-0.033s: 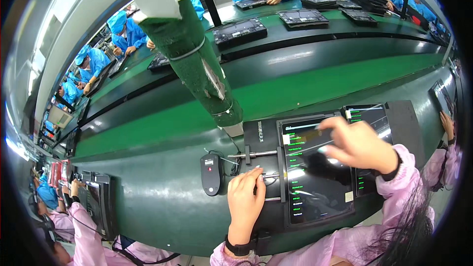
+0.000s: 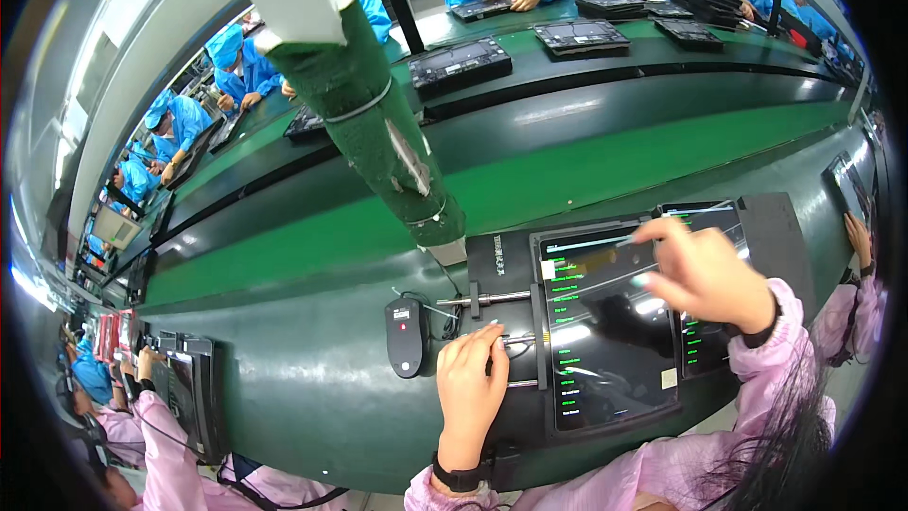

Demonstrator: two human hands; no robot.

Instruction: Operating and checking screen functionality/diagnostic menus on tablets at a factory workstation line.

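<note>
While lit, tablet (image 2: 605,331) under right hand (image 2: 705,274)

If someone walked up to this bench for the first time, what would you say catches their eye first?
Probably the dark tablet lit with green lines, lying in a black fixture at the bench's near edge, with the right hand hovering above its screen. Beside it, the left hand rests on a metal rod at the fixture's left side, near a black mouse. A thick green-wrapped post rises just behind.
</note>
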